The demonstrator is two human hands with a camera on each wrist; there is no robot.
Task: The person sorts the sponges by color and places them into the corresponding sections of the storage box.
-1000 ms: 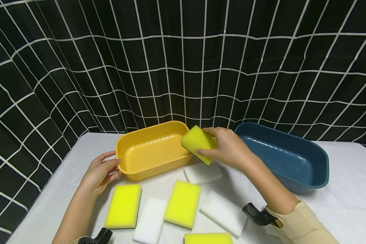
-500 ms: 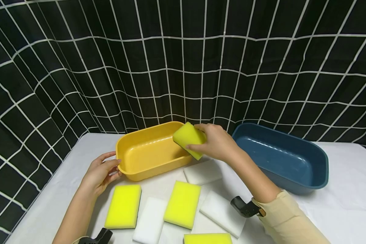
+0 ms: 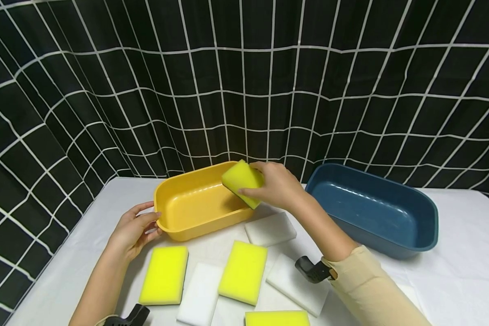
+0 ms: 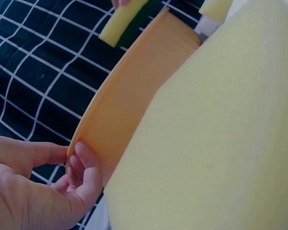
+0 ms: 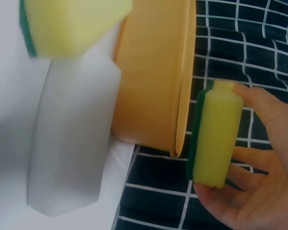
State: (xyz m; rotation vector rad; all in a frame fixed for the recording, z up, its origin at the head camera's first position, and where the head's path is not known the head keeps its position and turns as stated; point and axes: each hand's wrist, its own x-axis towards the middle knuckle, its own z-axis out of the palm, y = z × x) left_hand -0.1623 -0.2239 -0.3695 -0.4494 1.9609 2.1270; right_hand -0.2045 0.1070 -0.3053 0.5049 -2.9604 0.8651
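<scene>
My left hand [image 3: 136,228] pinches the left end of a yellow plastic tub [image 3: 187,206] at its rim, thumb against fingers in the left wrist view. In my right hand [image 3: 275,183] is a yellow sponge [image 3: 235,177], gripped between thumb and fingers and tilted over the tub's right end. The right wrist view shows a dark green scouring layer on this sponge [image 5: 216,139]. Nothing lies on the visible part of the tub's floor. In front of the tub lie yellow sponges [image 3: 165,275] and white sponges [image 3: 270,228], spread flat.
A dark blue tub [image 3: 375,217] stands to the right, partly behind my right forearm. The white tablecloth [image 3: 468,267] reaches back to a black curtain [image 3: 252,108] with a white grid. Another yellow sponge [image 3: 277,318] is cut off by the bottom edge of the head view.
My right hand has carried the yellow sponge leftward, further over the yellow tub's right end. The left hand has kept its hold on the rim.
</scene>
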